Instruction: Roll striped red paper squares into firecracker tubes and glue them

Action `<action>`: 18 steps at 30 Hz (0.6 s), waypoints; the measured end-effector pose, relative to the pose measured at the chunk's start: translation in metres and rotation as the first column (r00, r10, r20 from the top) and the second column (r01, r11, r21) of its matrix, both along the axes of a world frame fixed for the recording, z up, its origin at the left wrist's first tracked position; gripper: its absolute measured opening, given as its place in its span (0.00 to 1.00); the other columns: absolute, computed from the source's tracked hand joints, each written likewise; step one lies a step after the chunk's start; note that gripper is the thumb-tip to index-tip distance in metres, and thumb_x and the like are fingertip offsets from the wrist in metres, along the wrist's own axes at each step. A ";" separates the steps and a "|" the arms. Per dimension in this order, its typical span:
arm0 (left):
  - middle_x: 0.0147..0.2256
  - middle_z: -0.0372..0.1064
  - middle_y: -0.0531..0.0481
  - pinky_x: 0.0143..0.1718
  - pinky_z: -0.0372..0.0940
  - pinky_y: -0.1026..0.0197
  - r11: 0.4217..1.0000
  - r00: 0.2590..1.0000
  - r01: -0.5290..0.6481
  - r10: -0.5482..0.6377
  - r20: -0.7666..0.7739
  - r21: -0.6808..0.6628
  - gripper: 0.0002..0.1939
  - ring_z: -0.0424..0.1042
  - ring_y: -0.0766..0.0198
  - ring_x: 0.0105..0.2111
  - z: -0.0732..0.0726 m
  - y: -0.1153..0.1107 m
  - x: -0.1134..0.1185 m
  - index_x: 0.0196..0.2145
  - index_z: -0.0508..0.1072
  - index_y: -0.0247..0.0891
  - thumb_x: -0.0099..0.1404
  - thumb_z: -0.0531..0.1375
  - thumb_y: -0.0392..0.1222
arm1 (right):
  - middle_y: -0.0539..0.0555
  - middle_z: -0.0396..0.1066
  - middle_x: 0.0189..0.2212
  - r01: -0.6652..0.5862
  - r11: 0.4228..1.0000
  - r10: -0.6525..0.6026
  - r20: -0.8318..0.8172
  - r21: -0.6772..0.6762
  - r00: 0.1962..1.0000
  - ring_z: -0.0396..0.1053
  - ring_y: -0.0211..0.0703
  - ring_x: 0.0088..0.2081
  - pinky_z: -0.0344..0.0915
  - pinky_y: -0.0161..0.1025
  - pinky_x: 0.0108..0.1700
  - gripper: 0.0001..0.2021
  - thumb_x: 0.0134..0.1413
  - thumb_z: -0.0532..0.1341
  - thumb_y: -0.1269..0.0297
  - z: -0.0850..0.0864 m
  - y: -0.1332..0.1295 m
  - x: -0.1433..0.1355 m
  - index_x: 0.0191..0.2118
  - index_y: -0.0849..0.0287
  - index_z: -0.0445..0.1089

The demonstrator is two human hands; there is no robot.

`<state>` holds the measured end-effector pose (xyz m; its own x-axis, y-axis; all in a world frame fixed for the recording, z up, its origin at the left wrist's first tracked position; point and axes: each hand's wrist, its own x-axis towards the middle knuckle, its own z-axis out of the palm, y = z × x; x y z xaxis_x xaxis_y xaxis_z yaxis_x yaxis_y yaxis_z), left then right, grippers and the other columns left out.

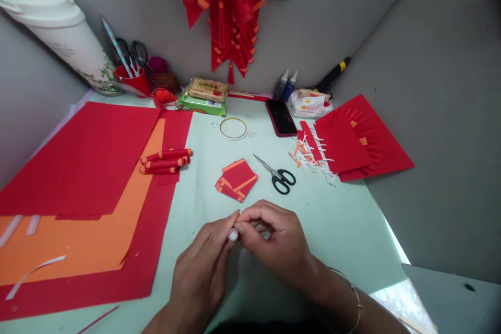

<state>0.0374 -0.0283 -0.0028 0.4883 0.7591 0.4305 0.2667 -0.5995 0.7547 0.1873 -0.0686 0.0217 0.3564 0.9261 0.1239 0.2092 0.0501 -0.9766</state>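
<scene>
I see both hands, left (207, 266) and right (276, 245), grip closed around a small white-ended piece (233, 235).

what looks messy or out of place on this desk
White and orange scraps lie scattered near the phone, and a loose, curved white strip crosses the orange sheet's edge; both look like stray offcuts. I see no spill.

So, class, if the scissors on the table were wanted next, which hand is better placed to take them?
Probably the right hand: the scissors' handles lie just ahead of it, while the left hand is farther away, around a small white-ended piece.
</scene>
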 end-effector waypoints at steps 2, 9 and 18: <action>0.47 0.79 0.48 0.44 0.73 0.64 1.000 1.000 0.003 -0.003 -0.003 -0.001 0.28 0.80 0.59 0.42 -0.001 0.000 0.000 0.60 0.71 0.51 0.66 0.59 0.28 | 0.49 0.76 0.27 -0.001 1.000 0.001 0.000 0.002 1.000 0.73 0.35 0.25 0.74 0.31 0.29 0.06 0.52 0.64 0.73 -0.001 0.000 0.000 0.31 0.56 0.78; 0.47 0.79 0.49 0.46 0.72 0.65 1.000 1.000 0.000 0.000 -0.014 -0.009 0.28 0.79 0.61 0.43 -0.003 -0.001 -0.002 0.61 0.70 0.51 0.67 0.58 0.28 | 0.50 0.76 0.28 0.001 1.000 -0.001 -0.015 0.001 1.000 0.73 0.35 0.26 0.74 0.30 0.29 0.06 0.51 0.63 0.74 -0.001 0.000 -0.001 0.32 0.57 0.78; 0.47 0.80 0.48 0.44 0.74 0.61 1.000 1.000 -0.008 0.009 0.016 -0.026 0.26 0.80 0.57 0.42 -0.002 0.000 0.000 0.59 0.73 0.50 0.66 0.59 0.29 | 0.49 0.76 0.28 -0.013 0.999 0.009 -0.077 -0.052 0.997 0.74 0.35 0.26 0.73 0.31 0.29 0.05 0.51 0.63 0.72 -0.003 0.000 -0.001 0.32 0.57 0.76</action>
<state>0.0373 -0.0282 -0.0048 0.4747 0.7744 0.4183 0.2591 -0.5771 0.7745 0.1861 -0.0688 0.0191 0.3525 0.9346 0.0478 0.1331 0.0005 -0.9911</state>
